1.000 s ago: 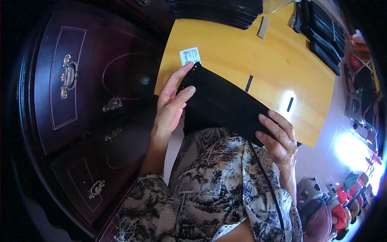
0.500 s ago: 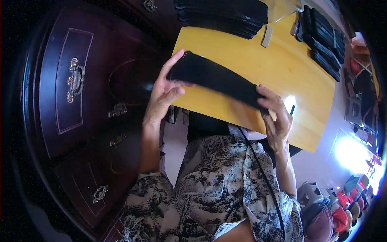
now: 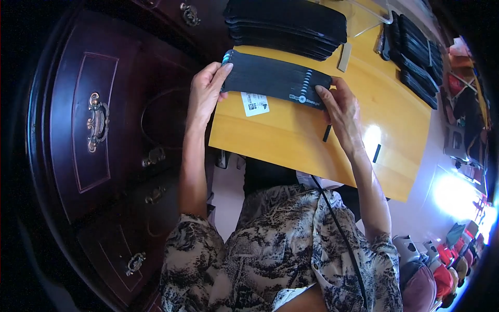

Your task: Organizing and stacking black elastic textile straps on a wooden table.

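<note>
Stretched between both hands is a wide, flat black strap (image 3: 267,78) with pale printed marks near its two ends. My left hand (image 3: 205,93) pinches its left end, thumb on top. At the right end, my right hand (image 3: 340,106) grips it with the thumb on the face and the fingers behind. A white printed label (image 3: 254,104) shows below the strap's lower edge; whether it is stuck to the strap or lies on the table cannot be told. Just beyond the strap lies a stack of similar black straps (image 3: 286,26).
The yellow wooden table (image 3: 275,135) bears two short black strips (image 3: 376,153) and a beige bar (image 3: 344,57). More black straps (image 3: 416,47) are piled at the far right. A dark wooden cabinet (image 3: 78,119) with metal handles stands close on the left.
Both hands have raised the strap away from me and turned it so its printed face shows. The right hand moved up and left. The white label and another black strip have come into view.
</note>
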Demonstrator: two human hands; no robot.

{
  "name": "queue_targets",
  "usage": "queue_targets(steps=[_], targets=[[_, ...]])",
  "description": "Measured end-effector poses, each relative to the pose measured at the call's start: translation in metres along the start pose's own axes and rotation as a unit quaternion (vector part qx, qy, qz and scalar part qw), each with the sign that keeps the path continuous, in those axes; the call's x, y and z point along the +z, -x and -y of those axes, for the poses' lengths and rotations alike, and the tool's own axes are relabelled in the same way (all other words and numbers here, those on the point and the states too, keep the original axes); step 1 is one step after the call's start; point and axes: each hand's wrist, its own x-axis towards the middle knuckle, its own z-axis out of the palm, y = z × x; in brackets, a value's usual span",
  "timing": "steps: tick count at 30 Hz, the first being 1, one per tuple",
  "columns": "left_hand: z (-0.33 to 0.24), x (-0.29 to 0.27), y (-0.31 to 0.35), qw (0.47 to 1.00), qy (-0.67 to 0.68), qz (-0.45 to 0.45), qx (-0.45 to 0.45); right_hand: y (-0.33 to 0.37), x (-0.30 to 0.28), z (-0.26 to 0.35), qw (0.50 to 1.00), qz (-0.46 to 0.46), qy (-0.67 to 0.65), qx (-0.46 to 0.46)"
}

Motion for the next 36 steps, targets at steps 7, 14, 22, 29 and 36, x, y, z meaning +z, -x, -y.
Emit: queue_targets(steps=[7, 14, 22, 29, 36], targets=[[0.023, 0.002, -0.024, 0.994, -0.052, -0.036, 0.092, -0.021, 0.005, -0.014, 0.994, 0.008, 0.106, -0.014], [0.032, 0.007, -0.029, 0.995, -0.015, -0.042, 0.090, -0.025, 0.007, -0.021, 0.989, -0.001, 0.146, -0.016], [0.027, 0.019, -0.023, 0.978, -0.149, -0.114, 0.090, -0.030, 0.008, -0.030, 0.989, -0.007, 0.147, -0.013], [0.040, 0.017, -0.032, 0.975, -0.155, -0.120, 0.106, -0.032, 0.007, -0.030, 0.987, -0.015, 0.160, -0.018], [0.054, 0.019, -0.038, 0.973, -0.106, -0.132, 0.157, -0.033, 0.006, -0.031, 0.984, -0.030, 0.170, -0.041]])
